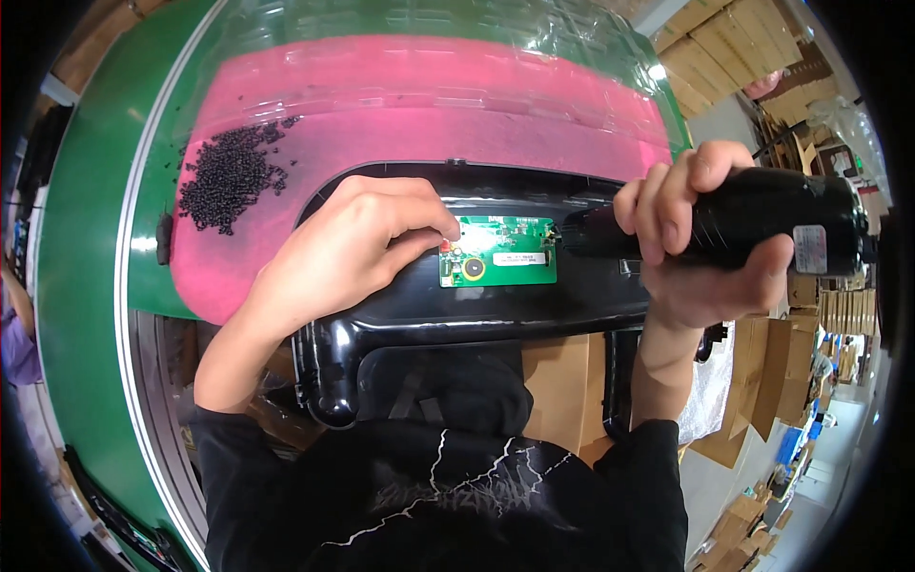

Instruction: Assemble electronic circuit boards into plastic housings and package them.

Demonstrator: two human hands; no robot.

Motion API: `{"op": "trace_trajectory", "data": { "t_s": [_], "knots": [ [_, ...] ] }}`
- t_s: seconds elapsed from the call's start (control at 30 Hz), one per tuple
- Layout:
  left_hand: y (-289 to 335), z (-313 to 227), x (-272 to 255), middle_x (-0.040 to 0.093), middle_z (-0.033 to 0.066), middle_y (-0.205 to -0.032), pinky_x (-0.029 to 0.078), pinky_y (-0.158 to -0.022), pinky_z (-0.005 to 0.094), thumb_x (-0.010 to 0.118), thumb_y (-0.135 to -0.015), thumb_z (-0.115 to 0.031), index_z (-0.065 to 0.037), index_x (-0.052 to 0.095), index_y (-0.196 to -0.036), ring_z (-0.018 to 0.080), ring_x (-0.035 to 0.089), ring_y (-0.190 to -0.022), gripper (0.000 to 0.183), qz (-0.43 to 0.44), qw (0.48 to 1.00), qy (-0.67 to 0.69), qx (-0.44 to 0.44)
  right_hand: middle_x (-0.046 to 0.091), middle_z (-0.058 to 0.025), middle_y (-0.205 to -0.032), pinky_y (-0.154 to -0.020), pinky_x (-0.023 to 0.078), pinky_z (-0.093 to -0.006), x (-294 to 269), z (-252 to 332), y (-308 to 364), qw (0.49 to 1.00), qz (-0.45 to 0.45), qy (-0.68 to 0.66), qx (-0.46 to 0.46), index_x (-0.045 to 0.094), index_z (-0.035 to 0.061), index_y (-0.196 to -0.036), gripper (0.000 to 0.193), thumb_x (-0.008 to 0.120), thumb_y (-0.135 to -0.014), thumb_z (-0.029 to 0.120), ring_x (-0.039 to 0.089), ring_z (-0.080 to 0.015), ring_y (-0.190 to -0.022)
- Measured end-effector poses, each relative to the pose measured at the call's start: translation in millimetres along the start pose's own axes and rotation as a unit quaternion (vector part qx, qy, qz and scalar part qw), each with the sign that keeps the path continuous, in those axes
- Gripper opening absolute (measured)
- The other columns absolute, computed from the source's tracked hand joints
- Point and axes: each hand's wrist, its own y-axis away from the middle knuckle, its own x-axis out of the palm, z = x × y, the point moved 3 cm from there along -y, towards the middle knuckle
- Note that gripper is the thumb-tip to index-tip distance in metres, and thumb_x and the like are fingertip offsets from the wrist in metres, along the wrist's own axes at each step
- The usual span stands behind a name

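A green circuit board (510, 272) lies in a glossy black plastic housing (410, 303) in front of me. My left hand (367, 229) rests over the housing's left part, thumb and forefinger pinched together at the board's upper left corner. Whatever sits between those fingertips, if anything, is hidden. With its fingers wrapped round a black electric screwdriver (762, 221), my right hand (686, 219) is to the right of the board. The screwdriver lies nearly sideways in view, its dark nose at the board's right edge; the contact at its tip cannot be made out.
A pile of small black screws (233, 176) lies on the pink mat (410, 133), left of the housing. Clear plastic trays (429, 71) cover the mat's far part. The green bench (91, 257) runs along the left. Cardboard boxes (729, 48) are stacked at right.
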Motion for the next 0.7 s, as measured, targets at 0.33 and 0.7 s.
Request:
{"op": "trace_trajectory", "data": {
  "t_s": [0.33, 0.7],
  "knots": [
    [2.7, 0.3, 6.4, 0.051, 0.0083, -0.08, 0.044, -0.062, 0.0322, 0.057, -0.064, 0.017, -0.004, 0.071, -0.098, 0.0218, 0.055, -0.072, 0.042, 0.034, 0.999, -0.037, -0.004, 0.047, 0.0012, -0.06, -0.054, 0.037, -0.0287, -6.7, -17.1, -1.3, 1.0, -0.008, -0.007, 0.019, 0.048, 0.0041, -0.097, 0.063, 0.053, -0.081, 0.065, 0.041, -0.0103, -0.047],
    [2.3, -6.7, 7.2, 0.048, 0.009, -0.083, 0.045, -0.065, 0.0341, 0.059, -0.06, 0.014, -0.006, 0.071, -0.1, 0.0242, 0.054, -0.079, 0.047, 0.063, 0.99, -0.127, -0.01, 0.044, 0.0025, -0.058, -0.05, 0.034, -0.0252, 1.0, -21.6, -9.1, 0.998, -0.016, 0.039, 0.048, 0.047, 0.0054, -0.093, 0.063, 0.055, -0.079, 0.066, 0.039, -0.0083, -0.046]
  ]
}}
